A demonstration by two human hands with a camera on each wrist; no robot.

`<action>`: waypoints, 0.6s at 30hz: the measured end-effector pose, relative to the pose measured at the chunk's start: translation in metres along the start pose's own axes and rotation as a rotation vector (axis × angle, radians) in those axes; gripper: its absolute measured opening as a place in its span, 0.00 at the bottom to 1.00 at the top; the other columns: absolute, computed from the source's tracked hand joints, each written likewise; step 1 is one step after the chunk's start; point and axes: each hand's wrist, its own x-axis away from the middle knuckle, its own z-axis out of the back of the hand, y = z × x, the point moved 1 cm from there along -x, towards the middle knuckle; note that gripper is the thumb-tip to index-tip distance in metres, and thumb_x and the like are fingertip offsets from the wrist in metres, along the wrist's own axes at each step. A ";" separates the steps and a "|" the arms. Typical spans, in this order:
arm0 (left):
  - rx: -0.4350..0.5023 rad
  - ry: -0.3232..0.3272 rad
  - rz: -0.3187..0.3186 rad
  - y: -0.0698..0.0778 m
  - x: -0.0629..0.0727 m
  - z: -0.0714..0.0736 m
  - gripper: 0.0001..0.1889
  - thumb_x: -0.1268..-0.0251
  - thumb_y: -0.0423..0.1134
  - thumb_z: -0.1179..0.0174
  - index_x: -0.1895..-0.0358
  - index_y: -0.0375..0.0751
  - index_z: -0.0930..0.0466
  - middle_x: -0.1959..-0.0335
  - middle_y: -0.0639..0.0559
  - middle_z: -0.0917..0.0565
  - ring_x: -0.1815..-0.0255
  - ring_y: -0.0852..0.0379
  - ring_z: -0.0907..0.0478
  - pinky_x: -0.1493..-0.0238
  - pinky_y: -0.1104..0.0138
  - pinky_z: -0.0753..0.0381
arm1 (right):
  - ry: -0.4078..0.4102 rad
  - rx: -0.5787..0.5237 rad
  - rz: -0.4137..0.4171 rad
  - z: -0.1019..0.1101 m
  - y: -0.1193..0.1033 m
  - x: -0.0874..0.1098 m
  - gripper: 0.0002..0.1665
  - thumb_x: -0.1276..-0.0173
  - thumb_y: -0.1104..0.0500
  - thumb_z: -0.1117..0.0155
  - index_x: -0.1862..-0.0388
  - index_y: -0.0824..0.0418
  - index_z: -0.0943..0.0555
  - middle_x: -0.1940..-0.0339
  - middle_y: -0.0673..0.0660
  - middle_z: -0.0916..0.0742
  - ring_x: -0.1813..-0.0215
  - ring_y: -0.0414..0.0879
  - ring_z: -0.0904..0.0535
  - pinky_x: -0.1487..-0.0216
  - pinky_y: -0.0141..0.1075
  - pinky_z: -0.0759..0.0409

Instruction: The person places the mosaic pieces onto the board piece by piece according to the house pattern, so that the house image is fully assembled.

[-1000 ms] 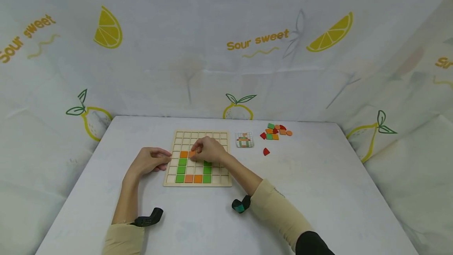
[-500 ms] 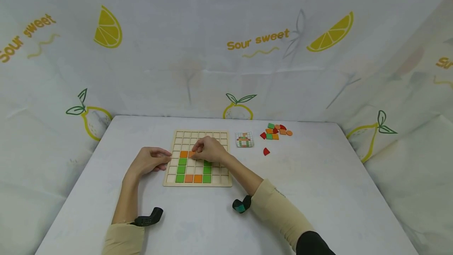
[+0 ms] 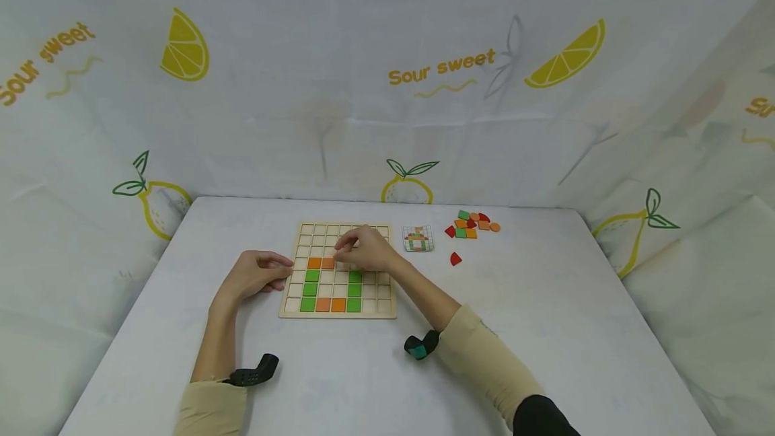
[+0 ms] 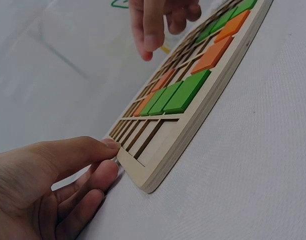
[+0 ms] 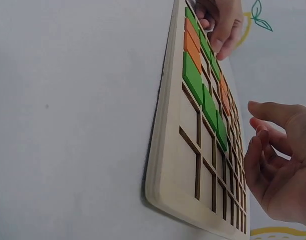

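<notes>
A wooden grid board (image 3: pixel 338 316) lies on the table with green square tiles (image 3: pixel 311 276) in two columns. Orange tiles (image 3: pixel 339 305) fill the front row between them. Two more, an orange and a salmon tile (image 3: pixel 327 264), sit side by side at the top of the left green column. My left hand (image 3: pixel 257 273) holds the board's left edge, thumb (image 4: pixel 110 143) on the rim and curled fingers beside it. Over the board, just right of the salmon tile, hovers my right hand (image 3: pixel 366 249); its thumb and index finger are apart with nothing between them in the right wrist view.
Right of the board lies a small pattern card (image 3: pixel 418 239). Beyond it, a loose cluster of green, orange and red pieces (image 3: pixel 461 233) lies near the table's back edge. One red rounded wedge (image 3: pixel 455 259) lies apart in front. A lemon-print cloth (image 3: pixel 290 147) hangs behind.
My right hand has let go of the salmon tile and moved slightly right and up, uncovering it and the upper right green tile. My left hand has stayed at the board's edge.
</notes>
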 end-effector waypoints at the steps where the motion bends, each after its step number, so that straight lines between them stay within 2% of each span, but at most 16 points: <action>1: 0.001 0.000 0.001 0.000 0.000 0.000 0.18 0.28 0.41 0.28 0.43 0.33 0.12 0.73 0.55 0.11 0.74 0.61 0.15 0.69 0.69 0.16 | 0.005 -0.002 0.000 0.003 0.001 0.001 0.10 0.28 0.56 0.24 0.54 0.60 0.08 0.65 0.53 0.11 0.66 0.38 0.23 0.64 0.28 0.25; 6: -0.001 0.000 -0.001 -0.001 0.000 0.000 0.19 0.28 0.42 0.27 0.42 0.33 0.12 0.73 0.55 0.11 0.74 0.61 0.15 0.70 0.69 0.17 | 0.031 -0.003 0.003 0.020 0.007 0.004 0.12 0.27 0.57 0.25 0.52 0.62 0.09 0.65 0.55 0.12 0.75 0.37 0.28 0.72 0.28 0.29; 11: 0.001 0.003 0.002 -0.001 0.000 0.000 0.18 0.28 0.43 0.27 0.43 0.34 0.12 0.73 0.55 0.11 0.74 0.61 0.15 0.69 0.69 0.16 | 0.058 -0.010 -0.037 0.043 0.016 0.012 0.14 0.27 0.56 0.25 0.48 0.63 0.10 0.65 0.53 0.14 0.79 0.38 0.27 0.74 0.29 0.26; 18: 0.008 -0.009 -0.007 -0.001 -0.001 0.001 0.18 0.28 0.43 0.28 0.44 0.34 0.11 0.72 0.56 0.10 0.73 0.61 0.14 0.69 0.68 0.16 | 0.092 -0.024 -0.108 0.081 0.039 0.027 0.18 0.26 0.53 0.25 0.44 0.62 0.11 0.62 0.53 0.17 0.79 0.43 0.26 0.74 0.33 0.24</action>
